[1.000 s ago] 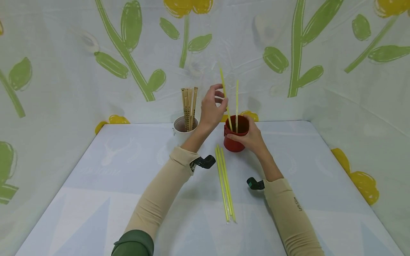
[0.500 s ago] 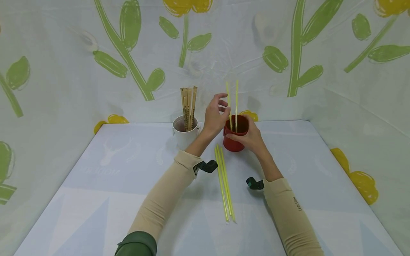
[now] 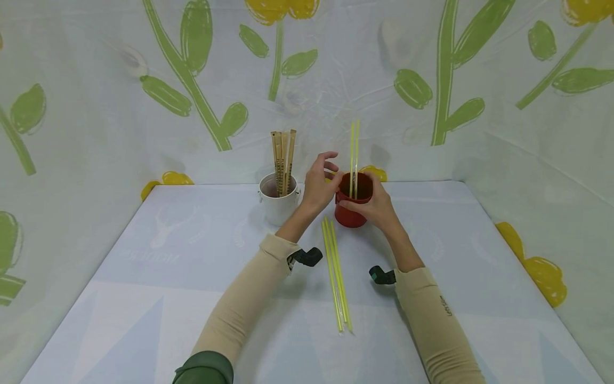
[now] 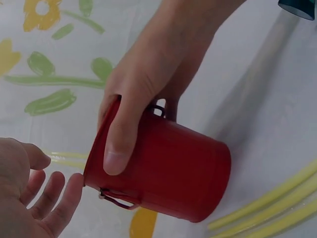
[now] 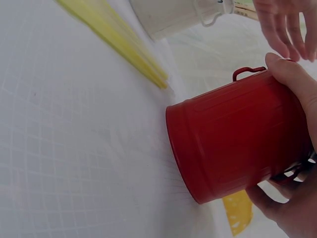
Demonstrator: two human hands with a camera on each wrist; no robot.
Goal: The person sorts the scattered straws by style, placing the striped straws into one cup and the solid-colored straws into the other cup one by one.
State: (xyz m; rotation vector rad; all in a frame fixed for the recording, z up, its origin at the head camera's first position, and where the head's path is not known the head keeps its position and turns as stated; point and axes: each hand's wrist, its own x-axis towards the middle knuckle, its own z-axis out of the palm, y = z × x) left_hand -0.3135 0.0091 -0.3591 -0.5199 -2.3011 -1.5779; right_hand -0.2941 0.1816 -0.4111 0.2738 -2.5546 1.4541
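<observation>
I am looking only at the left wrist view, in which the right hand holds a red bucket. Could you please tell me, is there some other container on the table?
Observer: Yes, in the head view a white bucket stands on the person's left of the red bucket.
Operator: Thank you. Does it contain something?
Observer: Yes, several brown sticks stand in it.
Operator: My view does not let me look inside the red one. Can you see in?
Observer: Partly. The lower parts of two upright yellow sticks show inside its rim.
</observation>
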